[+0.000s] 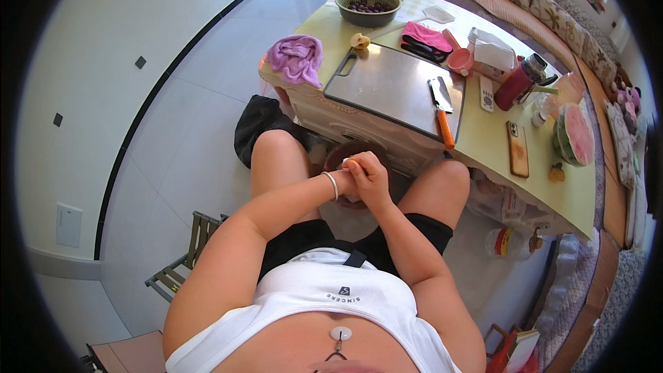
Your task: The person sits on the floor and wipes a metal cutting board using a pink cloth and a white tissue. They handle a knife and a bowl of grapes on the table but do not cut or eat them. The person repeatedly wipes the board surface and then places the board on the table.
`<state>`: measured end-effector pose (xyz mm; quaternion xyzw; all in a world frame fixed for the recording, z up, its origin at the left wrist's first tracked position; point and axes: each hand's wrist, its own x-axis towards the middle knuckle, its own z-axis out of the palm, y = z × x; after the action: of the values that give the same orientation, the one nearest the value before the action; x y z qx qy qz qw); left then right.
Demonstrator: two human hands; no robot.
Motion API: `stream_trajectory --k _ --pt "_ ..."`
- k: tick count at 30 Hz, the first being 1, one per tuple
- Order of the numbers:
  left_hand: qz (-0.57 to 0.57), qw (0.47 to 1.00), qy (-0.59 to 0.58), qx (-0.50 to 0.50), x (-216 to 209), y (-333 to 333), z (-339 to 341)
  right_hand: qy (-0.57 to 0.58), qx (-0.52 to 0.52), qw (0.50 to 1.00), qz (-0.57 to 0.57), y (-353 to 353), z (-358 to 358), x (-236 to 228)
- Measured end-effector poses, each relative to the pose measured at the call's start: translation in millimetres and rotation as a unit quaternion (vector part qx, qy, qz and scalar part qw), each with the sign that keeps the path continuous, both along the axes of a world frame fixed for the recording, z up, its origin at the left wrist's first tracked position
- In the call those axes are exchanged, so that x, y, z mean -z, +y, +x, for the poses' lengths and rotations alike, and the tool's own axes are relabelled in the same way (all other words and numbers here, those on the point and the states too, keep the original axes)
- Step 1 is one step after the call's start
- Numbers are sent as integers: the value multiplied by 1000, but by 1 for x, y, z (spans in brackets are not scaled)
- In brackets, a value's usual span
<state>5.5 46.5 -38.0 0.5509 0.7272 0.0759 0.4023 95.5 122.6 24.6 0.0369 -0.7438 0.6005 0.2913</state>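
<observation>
My left hand (347, 181), with a white bangle at its wrist, and my right hand (371, 178) are clasped together between my knees. Both are closed, their fingers folded against each other. A bit of something pale shows at the top of the grip; the hands hide the rest and I cannot tell what it is. Beneath them is a reddish-brown bin (384, 154), partly covered by my hands. On the table ahead lies a steel cutting board (387, 86) with a dark rim. A knife (443, 112) with an orange handle rests on its right side.
Around the board are a purple cloth (295, 59), a colander (368, 17) of dark round fruit, a pink-and-black cloth (426, 41), a remote (487, 93), a maroon flask (514, 86), a phone (517, 148) and cut watermelon (574, 136). A folding stool (181, 266) stands left.
</observation>
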Motion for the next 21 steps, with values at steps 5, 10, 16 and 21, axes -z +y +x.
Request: stream_trajectory --k 5,10,16,21 --pt "1 1000 -8 -6 2 3 0 -50 -13 996 -79 4 9 -5" --pt "-3 999 -18 -26 3 -3 -15 2 -10 997 76 -9 29 -24" --pt "-31 998 -33 -48 13 -26 -15 31 -77 917 390 -18 22 -32" --pt "-47 997 -40 -55 22 -36 -10 3 -105 911 400 -11 18 -28"
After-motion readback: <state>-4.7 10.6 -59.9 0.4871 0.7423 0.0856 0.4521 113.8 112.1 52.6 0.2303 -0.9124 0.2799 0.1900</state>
